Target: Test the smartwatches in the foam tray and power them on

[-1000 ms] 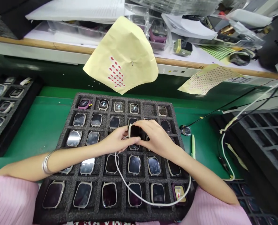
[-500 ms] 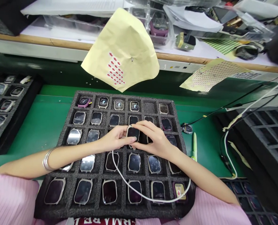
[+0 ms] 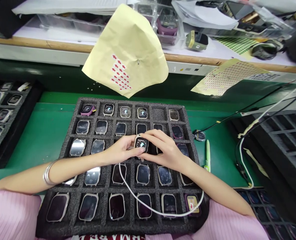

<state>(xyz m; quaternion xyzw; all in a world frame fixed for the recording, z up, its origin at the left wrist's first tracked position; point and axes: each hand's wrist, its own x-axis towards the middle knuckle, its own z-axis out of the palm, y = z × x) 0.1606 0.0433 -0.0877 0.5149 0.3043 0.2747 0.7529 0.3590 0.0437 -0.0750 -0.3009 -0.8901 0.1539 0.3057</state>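
Both hands meet over the dark grey foam tray (image 3: 66, 146), 6 cols of watch faces. Left hand (image 3: 120, 151) & right hand (image 3: 166, 150) pinch 1 small beige-cased smartwatch (image 3: 141, 144), screen lit. Thin white cable (image 3: 138, 197) loops from under them across the front rows.

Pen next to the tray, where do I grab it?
Pinch the pen mid-barrel from above, fingers across its thin width: it lies flat on the mat, lengthwise away from you. Probably come from its right; the tray wall stands close on its left.
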